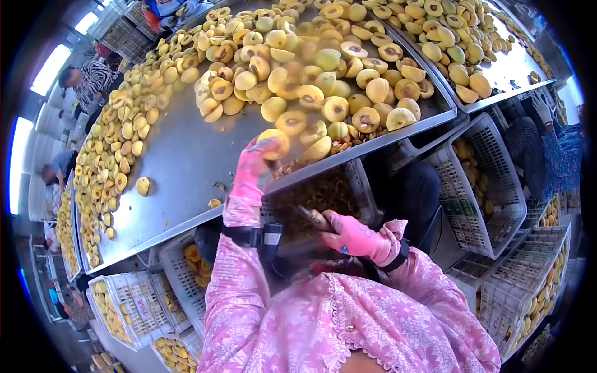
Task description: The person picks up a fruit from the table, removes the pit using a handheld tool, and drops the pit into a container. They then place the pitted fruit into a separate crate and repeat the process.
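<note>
My left hand [250, 177], in a pink glove, is raised at the table's near edge with its fingers closed on a yellow peach half [277, 142]. Lower and to the right, my right hand [356, 236], also pink-gloved, grips a small knife [318, 219] by its wooden handle; the short blade points up and left. Many halved yellow peaches [311, 96] are heaped on the metal table [186, 140] just beyond my left hand, some showing brown centres. Brown scraps [360, 142] lie along the table's near edge by the heap.
Below the table edge, between my arms, a crate [364, 186] holds dark peelings or scraps. White crates with peaches stand at right [491, 217] and lower left [140, 308]. A person in a striped top [93, 84] is at far left; a co-worker's gloved hand [541, 109] is at right.
</note>
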`<move>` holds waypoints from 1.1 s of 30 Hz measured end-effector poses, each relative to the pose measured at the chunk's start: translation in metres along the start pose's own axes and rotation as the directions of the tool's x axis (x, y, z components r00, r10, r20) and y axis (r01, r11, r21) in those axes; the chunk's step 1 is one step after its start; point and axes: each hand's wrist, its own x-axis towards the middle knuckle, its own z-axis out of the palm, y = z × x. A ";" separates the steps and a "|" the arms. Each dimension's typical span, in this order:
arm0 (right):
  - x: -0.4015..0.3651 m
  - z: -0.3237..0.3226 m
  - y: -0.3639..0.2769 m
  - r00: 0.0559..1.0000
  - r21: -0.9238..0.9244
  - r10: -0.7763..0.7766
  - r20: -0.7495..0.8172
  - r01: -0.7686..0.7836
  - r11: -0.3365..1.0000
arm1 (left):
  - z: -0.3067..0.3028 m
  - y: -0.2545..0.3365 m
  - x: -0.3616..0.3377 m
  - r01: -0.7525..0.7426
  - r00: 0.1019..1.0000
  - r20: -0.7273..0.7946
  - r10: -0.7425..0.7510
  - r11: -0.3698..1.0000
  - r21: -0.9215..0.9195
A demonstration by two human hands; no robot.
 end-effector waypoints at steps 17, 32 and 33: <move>0.009 0.021 -0.047 0.957 -0.250 -0.273 -0.098 0.242 0.937 | 0.037 -0.004 -0.146 -0.035 0.998 -0.065 0.015 0.948 -0.317; 0.014 0.036 -0.022 0.947 -0.288 -0.314 -0.066 0.283 0.915 | 0.050 -0.012 -0.148 -0.010 0.980 -0.196 -0.025 0.984 -0.177; 0.013 0.034 -0.021 0.950 -0.338 -0.308 -0.049 0.274 0.900 | 0.048 -0.013 -0.147 0.002 0.983 -0.182 -0.026 0.991 -0.130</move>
